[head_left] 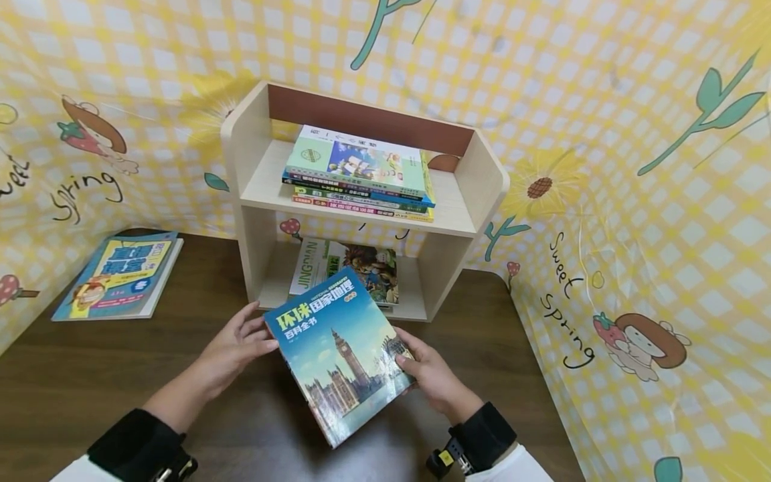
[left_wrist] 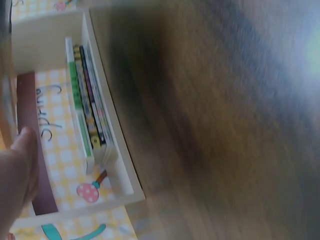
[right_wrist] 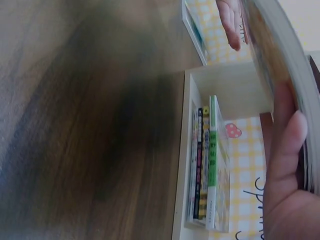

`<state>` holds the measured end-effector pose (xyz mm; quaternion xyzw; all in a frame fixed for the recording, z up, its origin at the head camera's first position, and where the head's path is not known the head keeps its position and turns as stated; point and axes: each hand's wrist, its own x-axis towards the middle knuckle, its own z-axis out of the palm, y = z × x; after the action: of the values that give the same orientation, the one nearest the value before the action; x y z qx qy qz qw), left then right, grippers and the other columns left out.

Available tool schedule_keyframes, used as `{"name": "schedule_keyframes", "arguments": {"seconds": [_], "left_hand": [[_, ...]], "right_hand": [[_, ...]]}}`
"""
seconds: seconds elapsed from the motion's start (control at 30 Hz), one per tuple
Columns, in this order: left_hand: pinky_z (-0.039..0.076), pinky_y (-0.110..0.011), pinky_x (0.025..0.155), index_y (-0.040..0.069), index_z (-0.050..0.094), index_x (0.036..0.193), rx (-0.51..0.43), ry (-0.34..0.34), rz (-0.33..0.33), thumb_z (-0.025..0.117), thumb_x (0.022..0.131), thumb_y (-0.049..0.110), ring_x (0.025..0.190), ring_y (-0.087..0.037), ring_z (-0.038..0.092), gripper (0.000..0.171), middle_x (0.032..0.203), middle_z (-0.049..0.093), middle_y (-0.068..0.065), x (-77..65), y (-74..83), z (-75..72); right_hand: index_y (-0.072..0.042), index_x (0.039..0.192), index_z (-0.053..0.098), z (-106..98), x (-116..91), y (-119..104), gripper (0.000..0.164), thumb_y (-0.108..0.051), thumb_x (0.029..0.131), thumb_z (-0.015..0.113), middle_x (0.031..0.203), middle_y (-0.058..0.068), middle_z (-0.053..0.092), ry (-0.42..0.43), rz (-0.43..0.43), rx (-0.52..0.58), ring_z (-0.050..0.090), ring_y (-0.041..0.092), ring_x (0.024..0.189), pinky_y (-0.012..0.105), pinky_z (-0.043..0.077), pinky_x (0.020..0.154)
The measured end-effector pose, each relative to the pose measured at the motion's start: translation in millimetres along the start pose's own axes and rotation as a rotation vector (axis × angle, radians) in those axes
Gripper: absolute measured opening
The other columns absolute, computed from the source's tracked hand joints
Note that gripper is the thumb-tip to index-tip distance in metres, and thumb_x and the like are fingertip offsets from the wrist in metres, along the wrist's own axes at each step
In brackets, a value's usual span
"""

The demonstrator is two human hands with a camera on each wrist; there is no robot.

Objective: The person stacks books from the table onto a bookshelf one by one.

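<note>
A blue-covered book (head_left: 346, 355) with a clock tower on its front hangs tilted above the table. My right hand (head_left: 436, 371) grips its right edge, thumb on the cover and fingers beneath. In the right wrist view, the right hand (right_wrist: 287, 165) pinches the thick page edge of the book (right_wrist: 292, 55). Beside the book's upper left edge is my left hand (head_left: 231, 348), its fingers loosely extended; whether it touches the book cannot be told. The left wrist view catches only part of the left hand (left_wrist: 20, 170).
A two-tier wooden shelf (head_left: 255, 244) stands behind the book. Stacked books (head_left: 361, 171) lie on its upper tier, and more books (head_left: 373, 268) lie on the lower. Another book (head_left: 120, 274) rests on the table (head_left: 78, 388) at left. Yellow checked cloth (head_left: 602, 221) surrounds the table.
</note>
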<state>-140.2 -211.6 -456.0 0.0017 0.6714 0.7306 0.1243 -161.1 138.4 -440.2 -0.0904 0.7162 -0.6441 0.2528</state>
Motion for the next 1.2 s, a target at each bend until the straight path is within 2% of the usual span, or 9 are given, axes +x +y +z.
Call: {"name": "schedule_keyframes", "arguments": {"seconds": [0.13,0.2,0.33,0.53,0.67,0.77,0.93,1.07,1.2], "left_hand": [[0.046,-0.016,0.089,0.008,-0.012,0.154,0.009,-0.123,0.056,0.066,0.090,0.007,0.122,-0.019,0.051,0.101,0.153,0.012,-0.032,2.9,2.1,-7.3],[0.048,-0.019,0.089,0.009,-0.013,0.154,-0.002,-0.193,0.066,0.067,0.089,0.006,0.112,-0.009,0.056,0.103,0.154,0.010,-0.032,3.9,2.6,-9.4],[0.050,-0.028,0.090,0.012,-0.011,0.154,-0.016,-0.300,0.027,0.072,0.087,0.011,0.110,-0.014,0.058,0.107,0.155,0.007,-0.033,3.9,5.6,-9.7],[0.053,-0.036,0.089,0.013,-0.005,0.156,-0.024,-0.369,-0.018,0.073,0.084,0.010,0.110,-0.024,0.057,0.106,0.147,0.022,-0.031,0.9,7.7,-6.4],[0.054,-0.034,0.087,0.011,-0.002,0.156,0.017,-0.357,0.011,0.076,0.082,0.007,0.108,-0.025,0.057,0.108,0.145,0.026,-0.030,-1.2,8.9,-4.9],[0.053,-0.030,0.086,0.010,-0.001,0.156,0.061,-0.327,0.024,0.079,0.079,0.007,0.107,-0.024,0.056,0.111,0.148,0.022,-0.030,-3.3,11.1,-4.1],[0.054,-0.028,0.083,0.010,-0.001,0.156,0.122,-0.288,0.036,0.080,0.078,0.007,0.106,-0.027,0.053,0.113,0.152,0.012,-0.030,-6.4,12.2,-1.9],[0.054,-0.028,0.080,0.011,0.003,0.156,0.166,-0.238,0.050,0.081,0.078,0.008,0.104,-0.029,0.053,0.110,0.151,0.015,-0.031,-7.4,11.7,0.7],[0.054,-0.027,0.077,0.010,0.005,0.156,0.194,-0.171,0.065,0.082,0.076,0.008,0.103,-0.030,0.052,0.111,0.151,0.016,-0.032,-8.0,11.2,3.8]], "right_hand": [[-0.010,0.153,0.027,-7,-1,-3,0.056,-0.013,0.102,0.047,0.117,0.012,0.059,-0.072,0.006,-0.015,0.062,0.014,0.071,0.028,0.050,0.056],[-0.011,0.153,0.027,-10,-1,-5,0.055,-0.014,0.102,0.047,0.113,0.009,0.061,-0.105,0.015,-0.025,0.063,0.014,0.072,0.028,0.051,0.057],[-0.011,0.153,0.027,-16,1,-9,0.056,-0.014,0.102,0.048,0.111,0.006,0.063,-0.153,0.029,-0.038,0.064,0.014,0.074,0.028,0.052,0.058],[-0.006,0.153,0.026,-23,7,-13,0.057,-0.012,0.101,0.049,0.116,0.011,0.062,-0.189,0.024,-0.065,0.065,0.014,0.073,0.027,0.053,0.057],[-0.006,0.152,0.028,-24,16,-14,0.056,-0.011,0.100,0.049,0.120,0.014,0.060,-0.179,0.036,-0.043,0.066,0.014,0.077,0.028,0.055,0.062],[-0.006,0.150,0.032,-23,23,-15,0.054,-0.008,0.099,0.050,0.122,0.014,0.060,-0.151,0.049,-0.012,0.065,0.014,0.081,0.028,0.055,0.066],[-0.004,0.147,0.039,-21,31,-13,0.052,-0.006,0.097,0.054,0.119,0.008,0.062,-0.075,0.058,0.046,0.064,0.013,0.082,0.028,0.055,0.067],[-0.004,0.144,0.043,-20,36,-10,0.051,-0.007,0.095,0.056,0.114,0.004,0.064,-0.020,0.055,0.081,0.064,0.012,0.082,0.028,0.055,0.067],[-0.005,0.145,0.043,-17,40,-7,0.053,-0.010,0.094,0.059,0.116,0.007,0.064,0.079,0.050,0.116,0.065,0.013,0.081,0.029,0.054,0.066]]}}
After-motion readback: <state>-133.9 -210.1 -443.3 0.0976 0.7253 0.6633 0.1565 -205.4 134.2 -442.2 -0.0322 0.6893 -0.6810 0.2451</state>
